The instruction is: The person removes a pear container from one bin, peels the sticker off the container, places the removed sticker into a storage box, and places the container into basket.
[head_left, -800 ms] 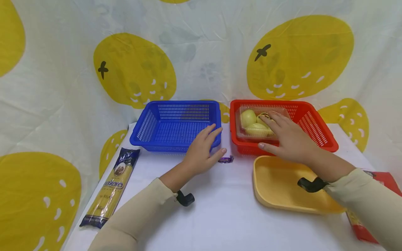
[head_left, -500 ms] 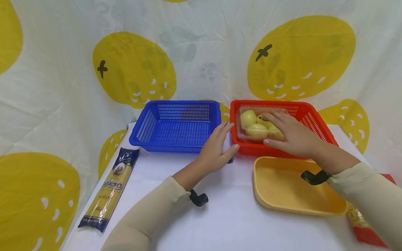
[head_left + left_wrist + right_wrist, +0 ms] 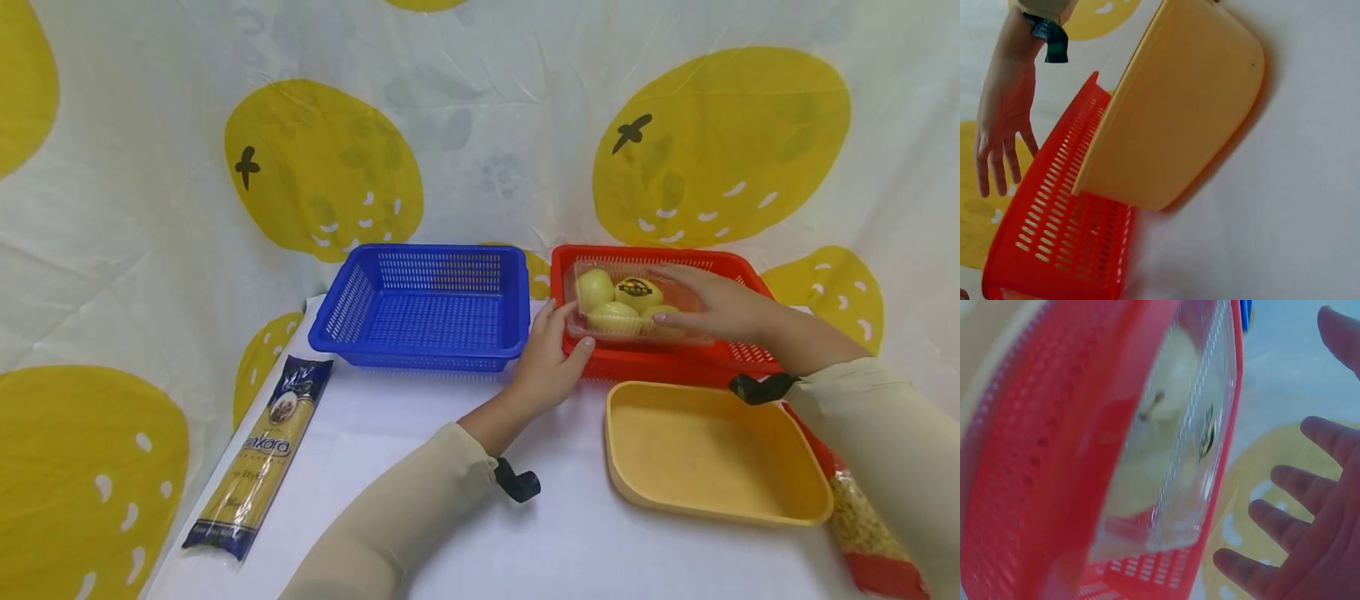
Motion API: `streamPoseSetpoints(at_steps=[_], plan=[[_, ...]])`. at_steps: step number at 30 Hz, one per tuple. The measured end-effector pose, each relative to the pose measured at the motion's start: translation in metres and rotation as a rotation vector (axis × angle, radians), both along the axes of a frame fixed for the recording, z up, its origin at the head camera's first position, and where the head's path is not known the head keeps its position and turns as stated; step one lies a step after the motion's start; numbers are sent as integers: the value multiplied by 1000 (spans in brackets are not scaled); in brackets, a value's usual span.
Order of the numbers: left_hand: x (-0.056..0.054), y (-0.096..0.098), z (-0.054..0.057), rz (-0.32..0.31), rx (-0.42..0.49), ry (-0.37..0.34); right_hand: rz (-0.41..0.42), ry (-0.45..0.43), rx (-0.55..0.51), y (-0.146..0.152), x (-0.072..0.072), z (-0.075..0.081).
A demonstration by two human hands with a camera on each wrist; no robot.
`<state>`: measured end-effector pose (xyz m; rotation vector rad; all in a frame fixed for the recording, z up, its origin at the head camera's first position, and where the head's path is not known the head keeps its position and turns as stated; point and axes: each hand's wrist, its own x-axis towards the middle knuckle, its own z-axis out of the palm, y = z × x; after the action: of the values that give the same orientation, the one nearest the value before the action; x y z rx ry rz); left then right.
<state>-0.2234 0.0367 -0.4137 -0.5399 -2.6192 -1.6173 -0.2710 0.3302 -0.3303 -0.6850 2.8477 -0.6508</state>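
Observation:
A clear plastic box of pale yellow-green fruits lies in the left part of the red basket. One fruit bears a dark label. My left hand is at the basket's near left corner, fingers extended towards the box's left end; contact with it is not clear. My right hand reaches over the basket at the box's right end, its fingers pointing left. In the right wrist view, the right hand has spread fingers, apart from the box. The left wrist view also shows the right hand with straight fingers.
A blue basket stands to the left of the red one. Nearer is a yellow-orange tray. A spaghetti packet lies at the table's left edge, and a red pasta packet is partly under the right sleeve.
My left hand has moved right, from the blue basket to the red basket's corner. My right hand has shifted right, from over the fruits to the box's right end. The small purple-wrapped item is now hidden.

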Motion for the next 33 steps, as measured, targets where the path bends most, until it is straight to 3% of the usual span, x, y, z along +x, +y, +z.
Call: streamPoseSetpoints(at_steps=[4, 12, 16, 22, 27, 33], plan=[[-4, 9, -9, 73, 41, -28, -25, -3, 7, 11, -14, 0], [-12, 21, -26, 190, 130, -160, -117, -61, 62, 38, -49, -2], [-14, 22, -35, 178, 191, -197, -158, -97, 62, 51, -63, -7], [-16, 23, -45, 133, 269, -197, -195, -123, 86, 70, -73, -19], [-15, 24, -50, 124, 278, -225, -219, -137, 137, 81, -76, -33], [-13, 23, -50, 124, 254, -238, -173, -165, 192, 79, -81, -47]])
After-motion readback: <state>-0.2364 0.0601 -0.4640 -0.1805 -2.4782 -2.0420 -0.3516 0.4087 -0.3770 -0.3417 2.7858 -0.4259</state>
